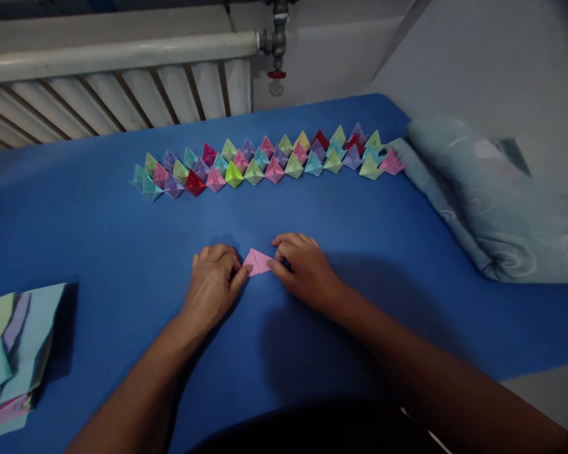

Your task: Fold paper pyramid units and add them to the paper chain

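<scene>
A small pink folded paper lies on the blue surface in front of me, its shape a triangle with a crease down from the peak. My left hand pinches its left corner, the thumb on top and the fingers curled. At the opposite corner, my right hand presses with the thumb, its other fingers bent beside the paper. Beyond both hands stand rows of folded paper boats in pink, green, blue, purple, red and yellow.
A stack of coloured paper sheets lies at the left edge. Folded pale blue cloth rests at the right against the wall. Behind the surface are a white radiator and a pipe valve with a red knob.
</scene>
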The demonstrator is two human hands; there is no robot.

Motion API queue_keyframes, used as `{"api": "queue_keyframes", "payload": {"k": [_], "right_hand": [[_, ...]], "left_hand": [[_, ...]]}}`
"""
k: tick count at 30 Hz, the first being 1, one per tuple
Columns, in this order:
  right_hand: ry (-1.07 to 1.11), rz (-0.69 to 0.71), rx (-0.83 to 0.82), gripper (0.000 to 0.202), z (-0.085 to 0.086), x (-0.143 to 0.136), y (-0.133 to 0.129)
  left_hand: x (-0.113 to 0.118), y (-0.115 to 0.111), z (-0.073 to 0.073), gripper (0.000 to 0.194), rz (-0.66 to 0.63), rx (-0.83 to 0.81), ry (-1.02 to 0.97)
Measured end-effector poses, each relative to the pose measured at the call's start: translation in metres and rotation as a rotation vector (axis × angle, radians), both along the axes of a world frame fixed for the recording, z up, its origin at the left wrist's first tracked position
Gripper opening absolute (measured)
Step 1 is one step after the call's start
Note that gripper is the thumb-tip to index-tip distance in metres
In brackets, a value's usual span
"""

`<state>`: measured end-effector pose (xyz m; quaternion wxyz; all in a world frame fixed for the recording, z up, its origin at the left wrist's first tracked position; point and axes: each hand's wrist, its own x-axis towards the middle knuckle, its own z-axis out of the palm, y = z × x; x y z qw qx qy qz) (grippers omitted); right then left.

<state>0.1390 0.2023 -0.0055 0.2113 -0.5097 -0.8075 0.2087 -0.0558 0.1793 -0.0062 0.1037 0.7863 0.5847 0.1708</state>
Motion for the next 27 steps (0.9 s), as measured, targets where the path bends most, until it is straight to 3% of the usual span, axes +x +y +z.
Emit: {"api": "queue_keyframes", "payload": {"k": [8, 13, 16, 22, 27], "right_hand": [[-0.108, 0.000, 0.109, 0.009, 0.001, -0.003, -0.004], [-0.232, 0.233, 0.280, 0.017, -0.001, -0.008, -0.010], [-0.240, 0.285, 0.272, 0.021, -0.004, -0.007, -0.013], [-0.238, 0.249, 0.200, 0.033, 0.000, 0.000, -0.018], [-0.246, 0.249, 0.192, 0.031, 0.003, 0.001, -0.020]], "left_hand": [[0.000, -0.001, -0.002, 0.024, -0.012, 0.040, 0.008], [0.001, -0.001, -0.002, 0.025, 0.006, 0.048, 0.023], [0.002, -0.001, -0.002, 0.024, 0.008, 0.062, 0.038], [0.003, -0.005, -0.001, 0.022, 0.028, 0.065, 0.054], [-0.002, -0.011, 0.000, 0.022, 0.110, 0.078, 0.087]]}}
